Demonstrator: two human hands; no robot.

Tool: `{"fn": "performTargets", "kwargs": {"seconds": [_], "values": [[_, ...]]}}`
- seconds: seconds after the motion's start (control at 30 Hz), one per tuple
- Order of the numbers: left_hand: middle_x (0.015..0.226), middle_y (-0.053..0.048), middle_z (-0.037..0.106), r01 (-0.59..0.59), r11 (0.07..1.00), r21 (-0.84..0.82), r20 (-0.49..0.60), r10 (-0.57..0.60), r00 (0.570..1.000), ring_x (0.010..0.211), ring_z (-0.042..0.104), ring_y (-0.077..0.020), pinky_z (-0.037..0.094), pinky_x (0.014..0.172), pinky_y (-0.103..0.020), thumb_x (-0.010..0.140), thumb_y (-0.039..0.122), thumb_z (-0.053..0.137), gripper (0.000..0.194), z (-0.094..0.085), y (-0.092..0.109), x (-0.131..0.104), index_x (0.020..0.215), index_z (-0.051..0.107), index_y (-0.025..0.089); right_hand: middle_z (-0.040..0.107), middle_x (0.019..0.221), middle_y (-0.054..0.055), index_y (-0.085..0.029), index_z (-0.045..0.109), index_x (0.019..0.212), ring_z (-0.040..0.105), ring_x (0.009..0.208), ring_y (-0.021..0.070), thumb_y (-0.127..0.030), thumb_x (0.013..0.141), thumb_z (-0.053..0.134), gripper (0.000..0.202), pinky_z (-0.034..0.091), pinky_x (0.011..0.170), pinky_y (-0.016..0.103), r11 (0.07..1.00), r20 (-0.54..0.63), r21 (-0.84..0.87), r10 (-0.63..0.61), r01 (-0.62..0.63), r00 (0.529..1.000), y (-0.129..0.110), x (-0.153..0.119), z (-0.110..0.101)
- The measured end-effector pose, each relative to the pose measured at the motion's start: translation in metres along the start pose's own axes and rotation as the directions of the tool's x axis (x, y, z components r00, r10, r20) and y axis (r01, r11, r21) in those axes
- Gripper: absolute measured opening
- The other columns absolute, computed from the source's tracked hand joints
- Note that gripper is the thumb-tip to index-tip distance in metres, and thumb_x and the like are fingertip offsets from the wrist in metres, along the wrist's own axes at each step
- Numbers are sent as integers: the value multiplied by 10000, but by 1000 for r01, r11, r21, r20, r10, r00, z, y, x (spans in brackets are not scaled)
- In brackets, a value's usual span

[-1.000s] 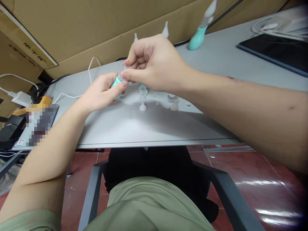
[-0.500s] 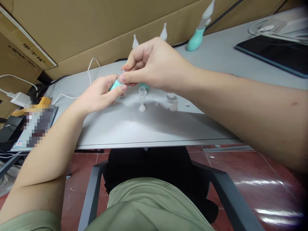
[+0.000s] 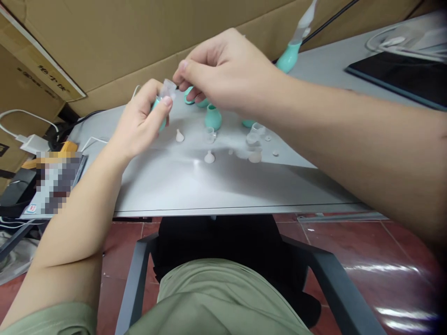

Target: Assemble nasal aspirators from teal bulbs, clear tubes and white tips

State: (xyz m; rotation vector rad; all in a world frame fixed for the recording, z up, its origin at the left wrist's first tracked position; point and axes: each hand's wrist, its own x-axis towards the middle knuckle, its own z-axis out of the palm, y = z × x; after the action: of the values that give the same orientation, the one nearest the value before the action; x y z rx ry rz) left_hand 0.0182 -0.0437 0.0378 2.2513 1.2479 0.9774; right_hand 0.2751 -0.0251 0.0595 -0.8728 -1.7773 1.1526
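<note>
My left hand [image 3: 139,116] is closed around a teal squeeze bulb with a clear plastic chamber [image 3: 168,88] on its top, which looks like a bulb nasal aspirator. Just right of that chamber is my right hand [image 3: 216,70], thumb and fingers pinched together; anything between them is too small to make out. On the desk below stand an open teal bulb [image 3: 213,117] and a clear cup [image 3: 210,136]. White nozzle tips [image 3: 209,157] lie nearer the front edge, beside another clear cup [image 3: 256,132] and small white discs [image 3: 275,153].
An assembled teal aspirator [image 3: 289,51] stands at the back right against the cardboard wall [image 3: 139,42]. A dark tablet [image 3: 401,77] lies at far right. White cables, a charger [image 3: 35,143] and a blurred flat package [image 3: 57,184] are at left.
My right hand has come off the chamber and moved up, leaving a small gap. My left hand has shifted left and up with the aspirator, exposing the clear chamber.
</note>
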Motion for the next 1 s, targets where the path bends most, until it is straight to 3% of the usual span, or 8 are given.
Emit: {"fn": "performTargets", "kwargs": {"seconds": [0.07,0.13,0.3,0.47,0.57,0.67,0.83,1.0], "values": [[958,14,770,32,999,-7,-35,-32,999,804,598,-173,472,738,-412,1085,1081,788,814,-8,-7,4,1147,669,278,900,1102,63,-323,765,863,868,1275,356,-256,1082,934,284,748,1209,461,960,-69,-275,-79,57,995,2,10,3],[962,25,776,68,998,11,-55,-67,996,771,589,-153,443,703,-399,1098,1049,800,784,-14,-14,6,1163,667,278,892,1042,68,-297,794,866,878,1287,376,-140,990,983,275,703,1331,517,869,20,-483,-108,104,994,9,18,11],[929,16,767,36,997,70,-58,-32,998,673,565,-144,428,661,-408,1198,908,735,641,-19,-22,7,1109,636,281,665,666,-4,-317,768,781,848,1468,384,-12,785,1117,464,630,1482,528,821,261,-529,-82,213,962,42,39,36],[911,-27,773,32,998,53,94,-37,995,684,605,-159,490,711,-403,1274,777,697,581,-16,-19,7,1022,633,257,600,603,-19,-312,618,657,904,1282,282,44,762,1104,612,685,1379,353,842,281,-513,-20,167,960,58,50,45],[860,-33,772,21,1000,2,97,-21,995,647,583,-159,486,677,-398,1242,917,638,705,-15,-16,6,958,627,272,603,620,-19,-302,632,638,902,1226,250,107,802,1031,595,706,1265,268,832,261,-533,-15,157,965,40,38,37],[841,-33,753,43,999,-32,104,-40,994,668,624,-185,499,667,-396,1155,945,772,700,-15,-11,4,955,672,282,696,690,2,-279,747,685,891,1130,258,87,908,944,472,732,1131,295,814,225,-551,-67,184,972,15,14,16],[885,-48,751,51,997,-55,189,-40,981,684,644,-196,541,614,-362,1150,942,793,680,-9,-1,-2,1007,763,278,875,935,16,-309,878,863,893,1043,251,-123,1060,993,295,741,949,330,889,4,-412,-220,202,975,5,-19,-23],[1000,-80,814,60,990,-125,201,-34,979,769,664,-199,606,591,-321,1100,981,861,716,6,8,-6,1038,831,268,949,1087,47,-305,909,952,913,1068,223,-243,995,1115,219,728,1004,313,986,-104,-10,-165,165,981,19,-26,-29]]}}
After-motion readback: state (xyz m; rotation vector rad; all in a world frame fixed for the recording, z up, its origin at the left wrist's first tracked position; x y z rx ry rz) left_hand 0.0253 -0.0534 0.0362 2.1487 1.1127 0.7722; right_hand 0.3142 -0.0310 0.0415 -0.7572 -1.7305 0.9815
